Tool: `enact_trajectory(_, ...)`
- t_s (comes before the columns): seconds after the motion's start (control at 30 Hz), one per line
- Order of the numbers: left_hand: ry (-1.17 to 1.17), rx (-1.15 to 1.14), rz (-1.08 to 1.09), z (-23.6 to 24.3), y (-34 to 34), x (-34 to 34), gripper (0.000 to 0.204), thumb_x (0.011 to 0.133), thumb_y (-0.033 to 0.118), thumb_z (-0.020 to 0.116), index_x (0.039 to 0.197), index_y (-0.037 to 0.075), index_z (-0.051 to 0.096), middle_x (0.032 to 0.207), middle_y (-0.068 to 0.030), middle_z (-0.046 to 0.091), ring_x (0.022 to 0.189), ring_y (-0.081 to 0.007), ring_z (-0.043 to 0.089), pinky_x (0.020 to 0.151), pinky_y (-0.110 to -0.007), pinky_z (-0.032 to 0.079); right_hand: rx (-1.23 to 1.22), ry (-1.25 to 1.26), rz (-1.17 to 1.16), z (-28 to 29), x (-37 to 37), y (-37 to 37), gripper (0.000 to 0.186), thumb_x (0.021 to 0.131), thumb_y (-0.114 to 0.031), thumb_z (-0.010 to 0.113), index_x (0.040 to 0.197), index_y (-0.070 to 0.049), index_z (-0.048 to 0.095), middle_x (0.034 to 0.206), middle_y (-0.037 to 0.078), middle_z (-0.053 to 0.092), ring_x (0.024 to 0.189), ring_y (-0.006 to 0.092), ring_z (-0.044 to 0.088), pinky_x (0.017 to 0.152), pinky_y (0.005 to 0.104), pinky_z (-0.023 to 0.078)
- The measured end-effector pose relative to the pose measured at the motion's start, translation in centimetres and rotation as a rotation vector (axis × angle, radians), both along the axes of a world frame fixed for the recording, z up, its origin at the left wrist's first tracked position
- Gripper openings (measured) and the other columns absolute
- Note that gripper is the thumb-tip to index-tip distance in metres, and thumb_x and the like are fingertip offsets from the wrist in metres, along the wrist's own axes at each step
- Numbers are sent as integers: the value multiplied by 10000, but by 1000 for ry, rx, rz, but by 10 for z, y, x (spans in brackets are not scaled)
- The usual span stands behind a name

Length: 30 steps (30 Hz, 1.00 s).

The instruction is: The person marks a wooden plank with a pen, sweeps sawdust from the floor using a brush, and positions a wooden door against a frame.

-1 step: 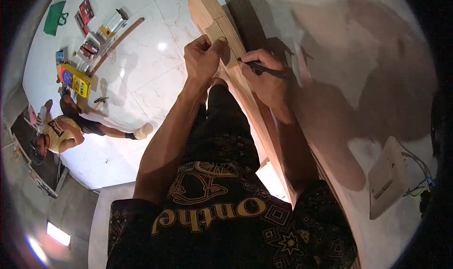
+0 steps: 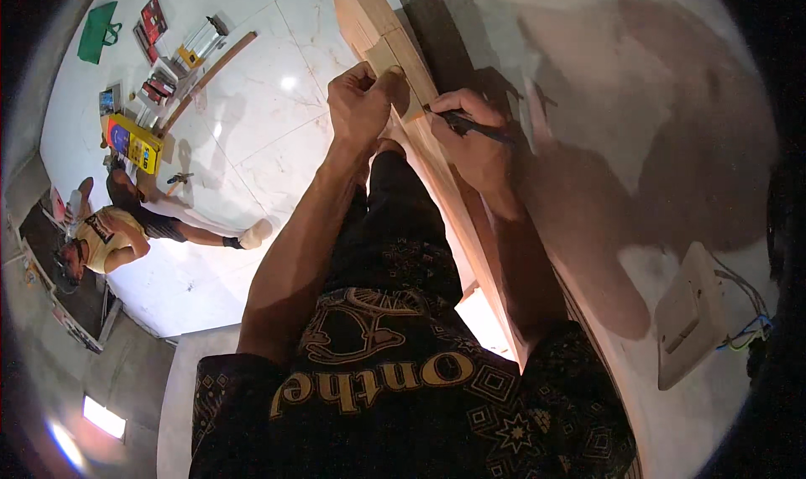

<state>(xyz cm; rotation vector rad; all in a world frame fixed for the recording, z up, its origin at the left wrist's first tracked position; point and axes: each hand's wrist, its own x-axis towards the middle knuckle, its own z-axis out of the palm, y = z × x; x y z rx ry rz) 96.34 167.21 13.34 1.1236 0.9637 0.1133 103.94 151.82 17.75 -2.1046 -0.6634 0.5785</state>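
A long pale wooden board (image 2: pixel 361 9) runs lengthwise in front of me, beside a grey wall. Against its face lies a small tan rectangular piece (image 2: pixel 410 99), pinched at its edge by my left hand (image 2: pixel 361 105), whose fingers are closed. My right hand (image 2: pixel 474 143) grips a dark pen or marker (image 2: pixel 474 125), its tip at or very close to the board and the right edge of that piece; I cannot make out whether it touches. My legs in dark trousers show below my hands.
On white floor tiles (image 2: pixel 269 126) at left are a green bag (image 2: pixel 96 30), boxes, tools, a yellow package (image 2: pixel 133 143) and a wooden strip (image 2: pixel 206 80). A person (image 2: pixel 109 235) in a pale top is low on the floor. A switch plate (image 2: pixel 688 319) with loose wires is at right.
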Motion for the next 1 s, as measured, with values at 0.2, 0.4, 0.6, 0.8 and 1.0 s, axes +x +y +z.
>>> enact_trajectory(0.2, 39, 3, -7, -4, 15, -25, 227, 905, 186, 666, 940, -37, 687, 791, -56, 649, 718, -122, 565, 691, -275, 460, 18, 6, -142, -1, 6, -8, 137, 814, -94, 718, 937, -79, 658, 861, 88, 683, 754, 199, 662, 721, 315, 527)
enact_trajectory(0.4, 221, 42, 161, -39, 45, -119, 204, 874, 199, 679, 830, 0, 665, 724, -31, 616, 630, -102, 511, 584, -268, 403, 16, 102, -290, -11, 7, 10, 145, 829, -135, 721, 949, -78, 664, 891, 60, 692, 815, 167, 656, 764, 303, 517)
enact_trajectory(0.6, 424, 98, 65, -84, 53, -234, 326, 892, 336, 626, 914, 15, 676, 757, -26, 611, 678, -112, 539, 593, -272, 429, 171, 109, -385, -25, 4, 29, 148, 831, -142, 728, 942, -61, 674, 910, 45, 691, 830, 150, 650, 759, 302, 519)
enact_trajectory(0.8, 577, 43, 58, -95, 25, -258, 199, 919, 194, 612, 885, 10, 679, 712, -21, 599, 596, -101, 511, 533, -267, 404, 190, 70, -433, -40, 1, 28, 164, 812, -121, 745, 949, -57, 680, 917, 41, 694, 840, 136, 650, 752, 286, 523)
enact_trajectory(1.0, 548, 107, -13, -100, 22, -258, 286, 834, 231, 674, 891, -48, 690, 748, -42, 624, 663, -117, 519, 585, -300, 424, 229, 127, -456, -32, -1, 35, 157, 814, -117, 744, 948, -64, 683, 897, 35, 694, 814, 145, 660, 738, 280, 533)
